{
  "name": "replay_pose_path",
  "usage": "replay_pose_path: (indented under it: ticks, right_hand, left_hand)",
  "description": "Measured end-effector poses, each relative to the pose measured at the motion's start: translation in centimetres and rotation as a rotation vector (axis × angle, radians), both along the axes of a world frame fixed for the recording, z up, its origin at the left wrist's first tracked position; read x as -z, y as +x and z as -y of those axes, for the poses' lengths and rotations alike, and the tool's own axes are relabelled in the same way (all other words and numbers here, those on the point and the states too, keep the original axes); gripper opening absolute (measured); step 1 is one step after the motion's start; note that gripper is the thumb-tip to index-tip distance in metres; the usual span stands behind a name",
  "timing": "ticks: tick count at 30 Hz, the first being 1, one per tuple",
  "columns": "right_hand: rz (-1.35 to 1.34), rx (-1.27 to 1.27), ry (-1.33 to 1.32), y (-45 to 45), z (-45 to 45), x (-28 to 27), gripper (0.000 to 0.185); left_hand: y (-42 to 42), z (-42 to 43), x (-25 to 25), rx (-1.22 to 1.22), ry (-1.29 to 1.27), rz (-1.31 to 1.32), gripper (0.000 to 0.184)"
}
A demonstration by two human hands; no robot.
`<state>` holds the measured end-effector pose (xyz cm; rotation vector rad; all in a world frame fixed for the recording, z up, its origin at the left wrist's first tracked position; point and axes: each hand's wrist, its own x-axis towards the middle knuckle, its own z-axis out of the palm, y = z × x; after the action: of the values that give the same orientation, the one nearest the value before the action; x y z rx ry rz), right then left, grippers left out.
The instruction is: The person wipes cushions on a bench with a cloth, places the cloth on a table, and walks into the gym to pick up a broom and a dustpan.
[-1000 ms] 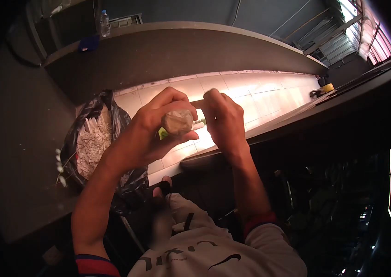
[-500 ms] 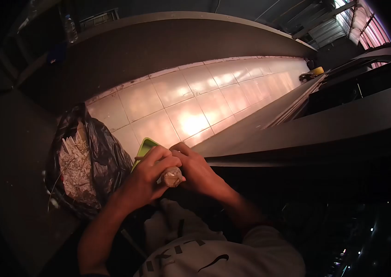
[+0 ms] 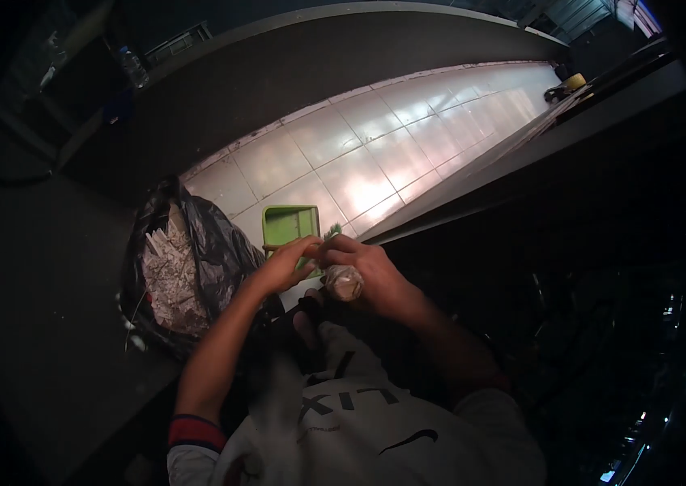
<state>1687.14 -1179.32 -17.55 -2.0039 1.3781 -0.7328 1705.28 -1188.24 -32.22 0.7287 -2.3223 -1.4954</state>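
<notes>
Remotely, I am watching the right hand curling its fingers around a plastic-wrapped, round-ended thing that is pointing toward the camera at the near right corner of the green tray. The left hand is meeting it over the tray's near end — its fingers are bending narrowly, but I cannot tell whether they are pinching anything. For good control, I would be bracing the wrapped end against the right palm, letting only the left fingertips work.

On this side of the tray, the pale shirt is showing a Nike-style swoosh and big dark letters; I am making out I and X, the smaller line staying unreadable. Left of the tray, a black bag is holding pale scraps. Well beyond the tray, leftward, a clear bottle is showing no legible label.
</notes>
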Motion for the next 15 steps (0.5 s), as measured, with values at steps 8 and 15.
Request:
replay_pose_path:
  ticks: [8,15]
  right_hand:
    - [0.06,0.26,0.113,0.4,-12.9,-5.2,0.025]
    - [0.22,0.661,0.019,-2.6,-31.7,-8.6,0.023]
  left_hand:
    - [1.4,-4.3,-1.1,0.008,-0.219,-0.044,0.018]
    - [1.6,-10.1,-3.0,0.215,-0.132,0.068,0.015]
